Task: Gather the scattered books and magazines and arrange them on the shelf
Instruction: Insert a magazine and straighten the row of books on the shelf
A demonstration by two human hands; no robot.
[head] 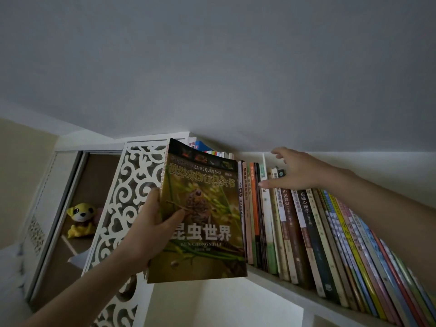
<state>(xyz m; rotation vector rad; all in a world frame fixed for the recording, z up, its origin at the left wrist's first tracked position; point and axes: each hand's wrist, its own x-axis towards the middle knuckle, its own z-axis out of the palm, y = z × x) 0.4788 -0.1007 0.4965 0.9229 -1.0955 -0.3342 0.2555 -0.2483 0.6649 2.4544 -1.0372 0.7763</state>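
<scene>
My left hand [151, 230] grips a large green insect book [203, 215] by its left edge, thumb on the cover, holding it upright in front of the left end of the shelf's row. A row of standing books [306, 232] fills the white shelf [283, 287] and leans toward the right. My right hand [295, 171] reaches over the tops of the books near the row's left part. Its fingers are spread and straight, and the thumb touches the upper spines.
A white carved side panel [122, 201] stands left of the shelf. Behind it a brown compartment holds a yellow plush toy [81, 219]. The grey ceiling [212, 67] is close above the books. Below the shelf is a white wall recess [224, 305].
</scene>
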